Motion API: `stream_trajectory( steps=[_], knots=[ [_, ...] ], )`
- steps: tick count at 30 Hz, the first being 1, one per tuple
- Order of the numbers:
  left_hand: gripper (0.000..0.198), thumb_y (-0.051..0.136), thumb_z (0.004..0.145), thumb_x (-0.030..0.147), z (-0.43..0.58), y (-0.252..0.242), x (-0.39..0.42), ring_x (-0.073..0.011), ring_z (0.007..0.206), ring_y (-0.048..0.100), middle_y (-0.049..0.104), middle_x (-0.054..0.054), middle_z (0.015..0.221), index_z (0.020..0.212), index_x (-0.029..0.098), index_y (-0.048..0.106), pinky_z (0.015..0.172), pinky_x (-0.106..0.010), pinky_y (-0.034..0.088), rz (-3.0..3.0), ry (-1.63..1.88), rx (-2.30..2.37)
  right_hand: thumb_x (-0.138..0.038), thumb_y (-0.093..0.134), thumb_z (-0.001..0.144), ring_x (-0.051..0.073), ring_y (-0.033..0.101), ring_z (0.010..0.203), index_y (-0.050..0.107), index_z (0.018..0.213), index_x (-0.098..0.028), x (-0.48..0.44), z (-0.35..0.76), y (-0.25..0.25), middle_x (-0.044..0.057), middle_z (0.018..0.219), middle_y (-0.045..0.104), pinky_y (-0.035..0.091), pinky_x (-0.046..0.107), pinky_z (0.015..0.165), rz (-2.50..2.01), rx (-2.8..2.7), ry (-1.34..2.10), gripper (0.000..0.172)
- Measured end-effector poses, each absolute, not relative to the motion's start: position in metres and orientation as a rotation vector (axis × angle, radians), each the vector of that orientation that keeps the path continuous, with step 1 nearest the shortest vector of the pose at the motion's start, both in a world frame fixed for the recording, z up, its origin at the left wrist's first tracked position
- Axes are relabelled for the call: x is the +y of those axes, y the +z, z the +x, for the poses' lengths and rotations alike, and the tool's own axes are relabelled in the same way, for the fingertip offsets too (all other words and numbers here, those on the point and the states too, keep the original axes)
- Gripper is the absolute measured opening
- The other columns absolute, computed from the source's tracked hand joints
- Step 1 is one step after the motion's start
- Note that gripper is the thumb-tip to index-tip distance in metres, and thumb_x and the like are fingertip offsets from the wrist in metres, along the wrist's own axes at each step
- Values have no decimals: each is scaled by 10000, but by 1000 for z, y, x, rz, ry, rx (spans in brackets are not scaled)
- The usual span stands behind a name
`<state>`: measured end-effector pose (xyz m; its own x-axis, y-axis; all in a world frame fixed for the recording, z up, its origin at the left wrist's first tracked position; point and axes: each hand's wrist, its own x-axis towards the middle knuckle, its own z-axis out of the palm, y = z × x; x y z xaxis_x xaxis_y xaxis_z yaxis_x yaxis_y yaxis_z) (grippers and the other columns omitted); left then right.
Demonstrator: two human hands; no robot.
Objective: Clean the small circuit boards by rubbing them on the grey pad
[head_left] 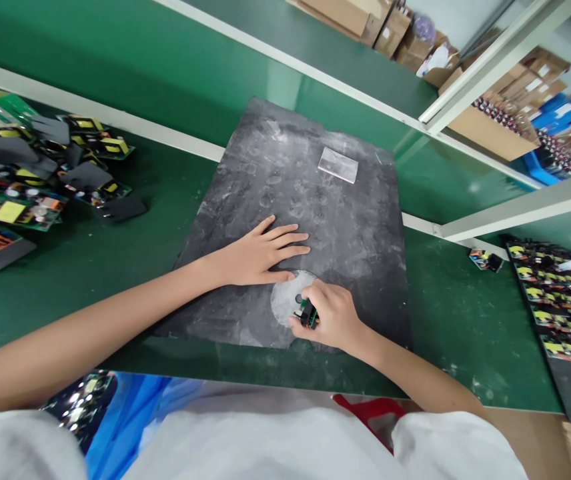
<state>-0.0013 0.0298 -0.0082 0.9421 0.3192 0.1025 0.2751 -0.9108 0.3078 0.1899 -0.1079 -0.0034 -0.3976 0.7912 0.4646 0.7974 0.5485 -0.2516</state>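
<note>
My right hand grips a small circuit board with black and green parts, over a round grey disc. The fingers cover much of the board, and whether it touches the disc I cannot tell. Flat on the dark mat, with fingers spread, rests my left hand; its thumb tip reaches the disc's upper edge. Farther back on the mat lies a flat silvery rectangular piece.
Circuit boards with yellow parts and dark sheets are heaped at the left. A single board sits on the green bench at right, near a tray of boards. White metal posts rise at the bench's back right.
</note>
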Motion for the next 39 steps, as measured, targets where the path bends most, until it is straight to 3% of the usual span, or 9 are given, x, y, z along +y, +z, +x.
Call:
stream_trajectory(
  steps=[39],
  knots=[
    [549, 396, 981, 526, -1, -8, 30, -280, 1463, 208, 321, -43, 1554, 1458, 253, 385, 1184, -530, 8, 2832, 231, 432, -452, 474, 862, 103, 465, 499, 464, 770, -204, -106, 190, -2, -32, 601, 480, 343, 229, 485, -1234, -2261, -31, 265]
  ],
)
